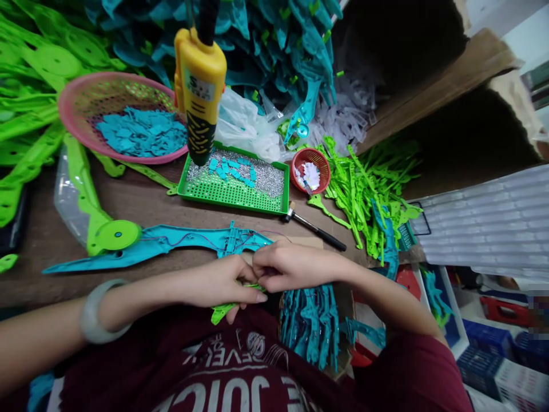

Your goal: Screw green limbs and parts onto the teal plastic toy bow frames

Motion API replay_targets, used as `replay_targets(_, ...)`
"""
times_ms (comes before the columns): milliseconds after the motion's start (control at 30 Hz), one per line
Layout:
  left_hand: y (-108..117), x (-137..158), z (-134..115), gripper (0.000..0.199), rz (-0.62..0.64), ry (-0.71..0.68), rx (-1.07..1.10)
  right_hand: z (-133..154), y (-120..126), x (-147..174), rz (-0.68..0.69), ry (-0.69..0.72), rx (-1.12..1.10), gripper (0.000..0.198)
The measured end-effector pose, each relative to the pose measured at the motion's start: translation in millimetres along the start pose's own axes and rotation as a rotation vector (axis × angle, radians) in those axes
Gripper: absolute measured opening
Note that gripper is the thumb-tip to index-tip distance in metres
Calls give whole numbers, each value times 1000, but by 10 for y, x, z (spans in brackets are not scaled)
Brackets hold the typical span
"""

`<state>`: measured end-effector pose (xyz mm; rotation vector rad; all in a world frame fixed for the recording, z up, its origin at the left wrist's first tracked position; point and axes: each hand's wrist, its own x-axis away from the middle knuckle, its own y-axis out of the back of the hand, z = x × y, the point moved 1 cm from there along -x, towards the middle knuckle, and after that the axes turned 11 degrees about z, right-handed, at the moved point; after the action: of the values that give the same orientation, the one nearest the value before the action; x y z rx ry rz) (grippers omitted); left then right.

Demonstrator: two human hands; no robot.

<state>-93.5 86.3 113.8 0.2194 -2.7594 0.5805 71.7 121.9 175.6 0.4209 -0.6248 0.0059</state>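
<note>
A narrow bright green plastic part (221, 313) is held close to the shirt by my left hand (227, 280), fingers wrapped round it. My right hand (287, 264) is closed, its fingertips pressed at the other end of the same part; just what they pinch there is hidden. Beyond the hands lies a long teal plastic shell (189, 239) with a thin dark wire along it. A green round hub (115, 236) joins its left part to a green arm with a clear panel. My right hand partly covers the shell's right end.
A yellow electric screwdriver (201, 86) hangs over a green tray (234, 197) of screws and teal pieces. Around it are a pink basket (71, 109), a small red basket (323, 163), a hammer (319, 230) and heaped green parts (358, 194). Teal parts (311, 323) stand in a box below.
</note>
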Motion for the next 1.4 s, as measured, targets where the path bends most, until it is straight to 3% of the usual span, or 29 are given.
replay_targets(233, -15, -18, 35, 20, -33, -15, 18, -19, -1, -6, 19, 32, -9, 24)
replay_targets(400, -28, -64, 103, 30, -88, -44, -9, 54, -35, -31, -13, -13, 70, 19)
replay_targets(467, -45, -104, 159, 32, -157, -62, -21, 73, -1, 44, -51, -13, 120, 11)
replay_targets(533, -73, -147, 225, 33, -222, -72, 31, 13, 57, 217, -177, 4, 155, 7)
replay_targets(600, -104, -185, 292, 37, -261, -54, 173, -173, 99, 478, -455, -53, 177, 19)
replay_targets(667, -124, -210, 342, 43, -296, -46, 324, -476, 63, 764, -779, -243, 248, 25)
replay_targets(700, -127, -219, 358, 46, -315, -54, 377, -652, 3, 884, -864, -364, 316, 27)
replay_targets(767, -120, -234, 365, 49, -345, -88, 442, -1009, -193, 1033, -824, -518, 457, 36)
replay_targets(833, -104, -254, 347, 49, -356, -122, 480, -1317, -437, 1077, -723, -578, 556, 36)
replay_targets(967, -89, -314, 269, 48, -384, -166, 514, -1684, -768, 1076, -808, -677, 669, 30)
replay_targets(1067, -116, -359, 227, 46, -395, -150, 475, -1809, -757, 1160, -846, -704, 660, 28)
replay_targets(1200, -170, -395, 220, 47, -385, -114, 338, -1747, -524, 1336, -850, -736, 646, 25)
replay_targets(1267, -197, -410, 212, 47, -358, -89, 262, -1515, -383, 1321, -907, -646, 628, 21)
replay_targets(1333, -228, -421, 179, 45, -330, -76, 180, -1138, -245, 1180, -947, -397, 624, 26)
replay_targets(1400, -262, -421, 124, 43, -314, -65, 92, -713, -104, 945, -795, -114, 682, 34)
